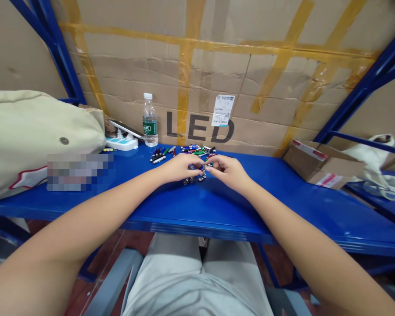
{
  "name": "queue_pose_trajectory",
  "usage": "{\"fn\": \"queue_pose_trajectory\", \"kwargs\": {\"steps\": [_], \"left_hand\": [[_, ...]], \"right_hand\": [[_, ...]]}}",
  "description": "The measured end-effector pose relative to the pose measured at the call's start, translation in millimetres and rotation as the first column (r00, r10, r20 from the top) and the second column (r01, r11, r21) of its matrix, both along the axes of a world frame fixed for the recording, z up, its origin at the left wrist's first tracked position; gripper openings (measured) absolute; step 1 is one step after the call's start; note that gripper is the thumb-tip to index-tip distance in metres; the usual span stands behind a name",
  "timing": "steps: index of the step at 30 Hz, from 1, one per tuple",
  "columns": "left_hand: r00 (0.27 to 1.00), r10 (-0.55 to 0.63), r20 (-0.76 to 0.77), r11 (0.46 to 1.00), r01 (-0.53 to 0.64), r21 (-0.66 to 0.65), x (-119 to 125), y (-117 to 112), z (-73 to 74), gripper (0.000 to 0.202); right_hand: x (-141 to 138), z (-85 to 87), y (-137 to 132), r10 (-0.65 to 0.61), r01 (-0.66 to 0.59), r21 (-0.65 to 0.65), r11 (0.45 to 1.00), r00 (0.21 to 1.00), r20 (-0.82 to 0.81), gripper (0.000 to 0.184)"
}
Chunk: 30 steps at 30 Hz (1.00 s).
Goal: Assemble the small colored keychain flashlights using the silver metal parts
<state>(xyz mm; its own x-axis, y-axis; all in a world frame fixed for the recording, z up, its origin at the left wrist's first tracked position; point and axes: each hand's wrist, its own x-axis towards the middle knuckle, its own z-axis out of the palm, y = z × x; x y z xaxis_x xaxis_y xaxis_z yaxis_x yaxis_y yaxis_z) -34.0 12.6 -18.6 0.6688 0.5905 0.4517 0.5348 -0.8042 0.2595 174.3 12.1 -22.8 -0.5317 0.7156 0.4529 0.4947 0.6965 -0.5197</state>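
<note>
My left hand [183,167] and my right hand [228,170] meet above the blue tabletop, fingertips nearly touching. Each has its thumb and fingers curled into a pinch. Something small and shiny seems to be between them, but I cannot make out what it is. Just behind the hands lies a pile of small metallic-coloured tubes [197,150], in green, blue, red and silver. A smaller group of dark and silver tubes [159,157] lies to the left. Below my fingers are several small round silver pieces [188,180], partly hidden by the left hand.
A water bottle [150,120] stands at the back, beside a white power strip [121,143]. A large cream bag [36,136] fills the table's left end. On the right is an opened cardboard box [316,164]. Taped cardboard [125,83] walls the back of the blue table [197,208].
</note>
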Motion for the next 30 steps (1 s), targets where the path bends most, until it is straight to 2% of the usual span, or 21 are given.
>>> {"fn": "queue_pose_trajectory", "kwargs": {"steps": [11, 17, 22, 26, 30], "left_hand": [[0.998, -0.054, 0.013, 0.996, 0.053, 0.073, -0.5, -2.8, 2.6, 0.016], [0.996, -0.086, 0.006, 0.986, 0.084, 0.142, -5.6, 4.4, 0.7, 0.019], [1.000, -0.015, -0.017, 0.990, 0.017, 0.143, -9.6, 10.0, -1.0, 0.020], [0.996, 0.084, -0.005, 0.993, -0.083, 0.082, -10.2, 9.4, -0.1, 0.021], [0.993, 0.117, -0.023, 0.993, -0.117, 0.027, -9.9, 9.3, -2.2, 0.021]], "right_hand": [[-1.3, 0.9, -4.2, -0.004, 0.004, 0.005, 1.000, 1.000, -0.004, 0.032], [2.8, 0.8, -4.0, 0.004, -0.004, 0.034, 0.999, 1.000, -0.005, 0.033], [4.9, 2.1, -1.2, -0.001, -0.006, 0.094, 0.996, 0.997, 0.074, 0.024], [7.7, -3.1, 9.8, -0.028, 0.021, 0.038, 0.999, 0.979, 0.203, 0.021], [6.6, -13.7, 18.4, -0.021, 0.028, -0.019, 0.999, 0.947, 0.321, 0.022]]}}
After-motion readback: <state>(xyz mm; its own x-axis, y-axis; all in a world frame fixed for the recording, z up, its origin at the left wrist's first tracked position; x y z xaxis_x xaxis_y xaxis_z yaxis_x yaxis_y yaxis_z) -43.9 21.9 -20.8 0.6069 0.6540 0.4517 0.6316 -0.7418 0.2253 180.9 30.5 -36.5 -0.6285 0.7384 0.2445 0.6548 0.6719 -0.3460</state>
